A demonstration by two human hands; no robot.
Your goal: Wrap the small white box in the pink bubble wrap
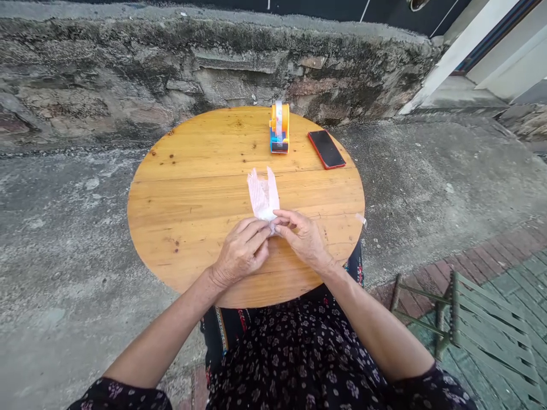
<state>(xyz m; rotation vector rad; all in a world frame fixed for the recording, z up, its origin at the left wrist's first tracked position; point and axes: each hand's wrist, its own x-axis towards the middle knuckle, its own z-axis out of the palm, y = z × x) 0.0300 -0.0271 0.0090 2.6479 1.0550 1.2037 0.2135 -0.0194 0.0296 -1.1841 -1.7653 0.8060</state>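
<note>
A small whitish-pink plastic bag (260,196) with two upright strips, like handles, lies near the middle of the round table. Its near end is gathered between my hands. My left hand (245,247) is closed, its fingertips pinching the bag's near edge from the left. From the other side, my right hand (301,234) pinches the same end between thumb and fingers. The fingertips of both hands nearly meet and hide part of the bag there. Whether anything is inside the bag I cannot tell.
A yellow and blue tape dispenser (279,128) stands at the far side of the wooden table (171,199). Right of it lies a phone (327,149) in a red case. A bit of clear tape (361,219) hangs at the right edge. A green slatted chair (491,336) stands lower right; a stone wall (149,74) is behind.
</note>
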